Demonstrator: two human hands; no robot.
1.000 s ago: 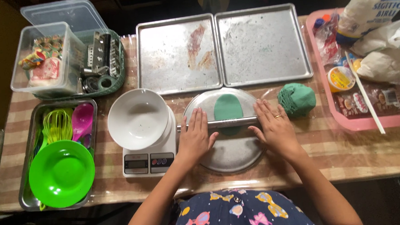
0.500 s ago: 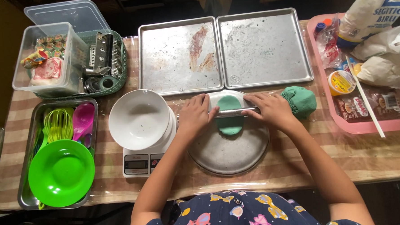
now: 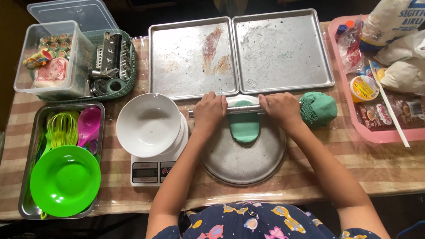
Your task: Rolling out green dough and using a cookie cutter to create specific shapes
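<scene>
Left hand (image 3: 210,111) and right hand (image 3: 280,108), fingers curled gripping metal rolling pin (image 3: 244,109) over green dough (image 3: 245,126) (on round tray (image 3: 243,161)).

The person wears a dark navy top (image 3: 255,225) printed with colourful shapes (pink, yellow, blue, some like sunglasses); both arms are bare, with no sleeves reaching them.

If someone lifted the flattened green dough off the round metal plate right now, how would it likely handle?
The green dough is probably soft and floppy: it lies rolled into a thin oval under the rolling pin. It may cling to the round metal plate, since it is pressed flat against it. Likely light, and easy to tear.
</scene>
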